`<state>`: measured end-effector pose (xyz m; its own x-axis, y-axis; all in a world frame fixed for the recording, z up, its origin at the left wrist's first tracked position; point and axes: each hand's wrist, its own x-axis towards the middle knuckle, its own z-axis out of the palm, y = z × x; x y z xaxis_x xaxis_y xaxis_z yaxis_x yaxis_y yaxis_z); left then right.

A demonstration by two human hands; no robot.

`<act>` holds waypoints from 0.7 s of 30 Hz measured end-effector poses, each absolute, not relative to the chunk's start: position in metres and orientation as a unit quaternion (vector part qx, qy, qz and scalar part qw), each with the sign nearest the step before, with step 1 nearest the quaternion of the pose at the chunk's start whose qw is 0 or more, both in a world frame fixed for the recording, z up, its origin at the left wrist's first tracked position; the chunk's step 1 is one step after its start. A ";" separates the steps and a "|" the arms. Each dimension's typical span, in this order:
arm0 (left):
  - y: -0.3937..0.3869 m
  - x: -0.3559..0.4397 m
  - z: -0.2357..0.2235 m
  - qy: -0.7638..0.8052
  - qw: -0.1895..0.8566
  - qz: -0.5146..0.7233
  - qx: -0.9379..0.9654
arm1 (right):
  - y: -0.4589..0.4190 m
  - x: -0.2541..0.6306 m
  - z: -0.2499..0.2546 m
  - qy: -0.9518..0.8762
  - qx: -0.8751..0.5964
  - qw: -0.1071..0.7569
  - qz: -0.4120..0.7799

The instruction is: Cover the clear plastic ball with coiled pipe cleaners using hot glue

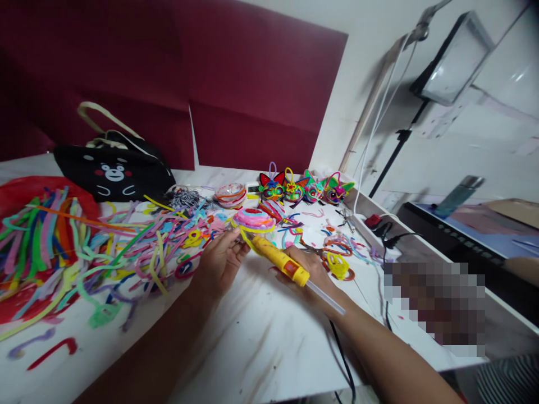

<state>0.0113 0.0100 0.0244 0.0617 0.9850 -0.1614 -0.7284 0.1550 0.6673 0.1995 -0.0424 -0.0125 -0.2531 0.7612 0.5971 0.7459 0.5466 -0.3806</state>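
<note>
My right hand (305, 266) is wrapped round a yellow hot glue gun (273, 255), with a clear glue stick (326, 297) poking out of its back end. The gun's nozzle points away to the left, close to the fingertips of my left hand (221, 261). Those fingers are pinched on a yellow pipe cleaner (244, 229), which runs along the lower edge of a round pink striped craft piece (248, 216). Whether the nozzle touches the pipe cleaner is hard to see. Orange-handled scissors (332, 252) lie just beyond my right hand.
Several colourful animal-face ornaments (295, 192) stand at the back. Loose pipe cleaners (138, 247) cover the left side, beside a red bag (90, 196) full of more. A black bag (113, 174) stands behind. A black cable (343, 359) hangs over the front edge; a lamp (457, 59) stands right.
</note>
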 end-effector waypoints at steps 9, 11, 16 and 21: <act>0.010 0.011 0.029 0.309 0.697 0.620 0.183 | -0.043 0.201 -0.009 -0.793 -0.459 0.400 -0.008; 0.009 0.012 0.029 0.311 0.700 0.616 0.184 | -0.043 0.201 -0.010 -0.794 -0.466 0.390 -0.007; 0.007 0.014 0.026 0.314 0.706 0.606 0.189 | -0.042 0.202 -0.012 -0.802 -0.476 0.360 -0.005; 0.006 0.016 0.026 0.318 0.709 0.602 0.185 | -0.042 0.203 -0.014 -0.808 -0.466 0.359 -0.006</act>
